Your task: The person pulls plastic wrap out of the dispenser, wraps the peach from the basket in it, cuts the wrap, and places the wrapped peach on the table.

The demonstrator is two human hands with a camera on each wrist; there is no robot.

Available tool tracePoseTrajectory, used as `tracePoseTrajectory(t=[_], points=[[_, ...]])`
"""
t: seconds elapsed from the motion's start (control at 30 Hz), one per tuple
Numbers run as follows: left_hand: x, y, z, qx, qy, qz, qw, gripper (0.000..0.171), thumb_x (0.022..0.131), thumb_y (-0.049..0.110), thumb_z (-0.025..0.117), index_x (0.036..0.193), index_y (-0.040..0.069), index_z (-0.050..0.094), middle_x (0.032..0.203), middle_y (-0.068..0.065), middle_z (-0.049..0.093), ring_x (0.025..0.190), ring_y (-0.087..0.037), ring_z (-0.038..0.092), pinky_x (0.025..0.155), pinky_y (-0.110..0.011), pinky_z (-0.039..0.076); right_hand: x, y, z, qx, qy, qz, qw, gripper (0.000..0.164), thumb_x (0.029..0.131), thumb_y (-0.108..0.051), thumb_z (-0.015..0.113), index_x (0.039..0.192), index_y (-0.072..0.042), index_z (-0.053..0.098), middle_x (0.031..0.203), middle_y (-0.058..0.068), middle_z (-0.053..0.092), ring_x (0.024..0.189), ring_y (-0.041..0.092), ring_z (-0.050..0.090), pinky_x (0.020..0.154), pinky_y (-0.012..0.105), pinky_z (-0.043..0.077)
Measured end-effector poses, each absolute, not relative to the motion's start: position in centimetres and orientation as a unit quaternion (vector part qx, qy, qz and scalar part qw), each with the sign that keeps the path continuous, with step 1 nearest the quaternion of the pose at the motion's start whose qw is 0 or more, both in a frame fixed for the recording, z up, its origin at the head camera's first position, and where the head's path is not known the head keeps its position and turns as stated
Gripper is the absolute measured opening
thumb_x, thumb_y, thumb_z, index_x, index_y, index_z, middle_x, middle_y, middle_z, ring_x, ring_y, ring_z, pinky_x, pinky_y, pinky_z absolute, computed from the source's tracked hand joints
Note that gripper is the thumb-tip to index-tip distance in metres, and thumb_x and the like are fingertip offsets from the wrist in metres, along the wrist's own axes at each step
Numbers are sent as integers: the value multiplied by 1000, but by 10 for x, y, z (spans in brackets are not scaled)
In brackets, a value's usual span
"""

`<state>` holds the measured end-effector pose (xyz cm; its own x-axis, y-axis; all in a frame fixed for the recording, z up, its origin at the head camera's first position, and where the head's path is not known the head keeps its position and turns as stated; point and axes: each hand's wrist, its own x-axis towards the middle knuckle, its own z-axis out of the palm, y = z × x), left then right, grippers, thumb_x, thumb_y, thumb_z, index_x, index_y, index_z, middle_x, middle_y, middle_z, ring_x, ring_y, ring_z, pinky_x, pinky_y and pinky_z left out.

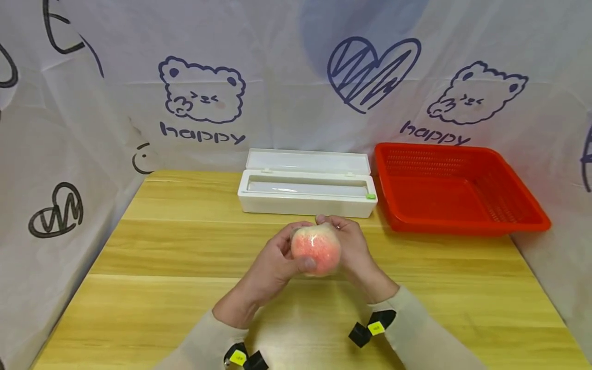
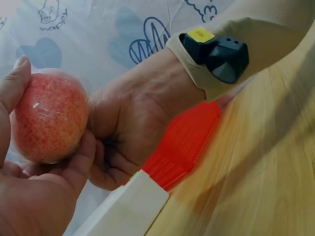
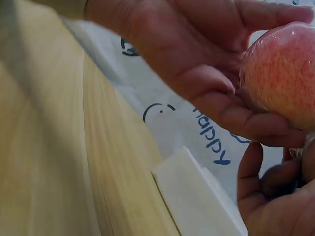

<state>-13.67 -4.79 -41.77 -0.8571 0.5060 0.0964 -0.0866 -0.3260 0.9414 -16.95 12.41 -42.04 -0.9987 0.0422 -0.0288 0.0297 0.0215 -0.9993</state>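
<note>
A pink and pale yellow peach [image 1: 318, 249], wrapped in shiny clear cling film [image 2: 87, 93], is held above the table in front of the white box. My left hand [image 1: 277, 264] grips it, thumb on the near side and fingers around the back and underneath. At the peach's far right side, my right hand [image 1: 353, 246] has its fingers curled. The right wrist view shows that hand [image 3: 280, 201] pinching a twisted, gathered end of film [image 3: 297, 152] beside the peach. Part of the right fingers is hidden behind the fruit in the head view.
Behind the hands stands a long white cling film box [image 1: 307, 205], its lid [image 1: 307, 161] raised, with a film roll [image 1: 307, 188] inside and a green slider [image 1: 371, 196]. To its right sits a red plastic basket [image 1: 462, 228]. White printed cloth [image 1: 287, 103] surrounds the wooden table [image 1: 176, 246].
</note>
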Motion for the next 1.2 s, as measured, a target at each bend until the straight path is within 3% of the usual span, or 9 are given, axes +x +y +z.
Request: tracePoseTrajectory(t=[0.13, 0.33, 0.53, 0.6, 0.73, 0.83, 0.97, 1.1, 1.2], points=[[-138, -49, -420, 195, 554, 784, 200, 75, 75, 27, 84, 132, 8, 39, 131, -12, 46, 114, -25, 51, 88, -30, 51, -170, 123, -423, -42, -695, 717, -31, 34, 92, -32, 66, 93, 1, 69, 74, 3, 61, 72, 17, 55, 57, 24, 51], [-142, -55, -421, 218, 557, 772, 215, 71, 76, 15, 82, 133, 8, 41, 136, -16, 43, 116, -29, 52, 90, -35, 52, -166, 123, -423, -29, -673, 739, -29, 29, 93, -30, 64, 89, -1, 68, 74, 3, 58, 73, 17, 54, 58, 24, 51], [-146, -61, -421, 234, 551, 780, 184, 79, 69, 21, 87, 134, 6, 44, 131, -15, 47, 114, -27, 52, 93, -30, 51, -160, 124, -415, 8, -607, 787, -107, 20, 97, -31, 58, 100, -12, 62, 97, 3, 60, 90, 18, 56, 74, 25, 54], [-149, -63, -421, 243, 551, 778, 177, 81, 68, 24, 87, 133, 4, 43, 128, -14, 50, 112, -26, 53, 93, -27, 50, -158, 125, -412, 7, -579, 802, -145, 30, 94, -40, 60, 106, -13, 60, 103, 2, 60, 95, 16, 55, 77, 24, 53], [-154, -68, -424, 267, 580, 751, 171, 75, 71, 25, 84, 132, 2, 47, 126, -13, 52, 108, -27, 54, 90, -27, 50, -156, 125, -408, 56, -519, 822, -229, 70, 88, -57, 59, 132, -4, 50, 119, 4, 59, 107, 20, 55, 84, 28, 52], [-156, -73, -425, 266, 618, 721, 165, 67, 76, 18, 81, 135, 7, 52, 127, -14, 53, 106, -28, 56, 87, -28, 52, -157, 126, -407, 104, -484, 824, -274, 81, 90, -59, 55, 144, -2, 37, 133, 8, 54, 117, 24, 51, 89, 31, 51], [-159, -79, -426, 236, 650, 703, 170, 62, 81, 10, 76, 138, 16, 52, 132, -14, 56, 109, -29, 60, 88, -31, 54, -160, 128, -411, 63, -497, 832, -240, 66, 97, -52, 49, 138, -1, 43, 130, 8, 54, 114, 20, 52, 91, 29, 51], [-159, -78, -424, 223, 647, 697, 213, 64, 86, 7, 71, 144, 18, 45, 141, -14, 50, 116, -29, 58, 91, -35, 53, -164, 126, -416, 4, -563, 811, -161, 53, 101, -44, 45, 126, 2, 53, 114, 6, 60, 102, 17, 55, 84, 26, 52], [-155, -71, -421, 214, 651, 689, 236, 61, 93, 15, 64, 147, 15, 36, 144, -14, 43, 120, -30, 54, 95, -41, 50, -164, 121, -422, 23, -666, 742, -78, 42, 101, -35, 47, 113, 3, 63, 103, 6, 66, 95, 18, 58, 80, 24, 52]])
